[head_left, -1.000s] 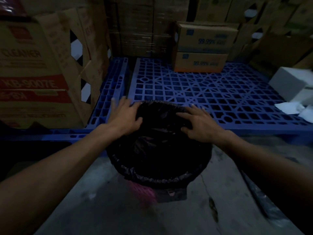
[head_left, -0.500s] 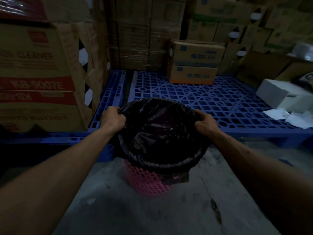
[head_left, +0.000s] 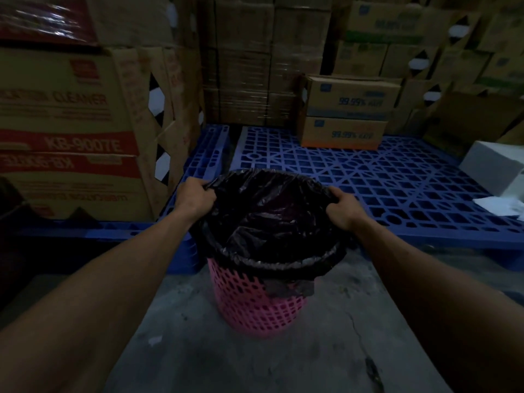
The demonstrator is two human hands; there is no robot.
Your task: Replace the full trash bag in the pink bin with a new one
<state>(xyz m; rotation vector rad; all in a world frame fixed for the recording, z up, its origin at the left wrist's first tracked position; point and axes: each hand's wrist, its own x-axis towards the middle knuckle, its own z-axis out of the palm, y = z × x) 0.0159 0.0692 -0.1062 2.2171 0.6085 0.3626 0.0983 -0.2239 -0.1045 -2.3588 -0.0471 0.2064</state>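
Note:
A pink perforated bin [head_left: 256,304] stands on the concrete floor, lined with a black trash bag [head_left: 272,219] whose near edge is folded over the rim. My left hand [head_left: 194,197] grips the bag's edge at the far left. My right hand [head_left: 341,207] grips its edge at the far right. Between them the far part of the bag stands lifted above the rim. What is inside the bag is too dark to make out.
Blue plastic pallets [head_left: 377,180] lie just behind the bin. Large cardboard boxes [head_left: 71,131] are stacked at the left, two smaller cartons [head_left: 348,112] sit at the pallet's back, and a white box [head_left: 494,171] with papers at the right. Grey floor [head_left: 283,361] spreads in front.
My hands moved from the top of the bag out to its left and right edges and closed on them. The bag's far edge has risen, and more of the pink bin shows.

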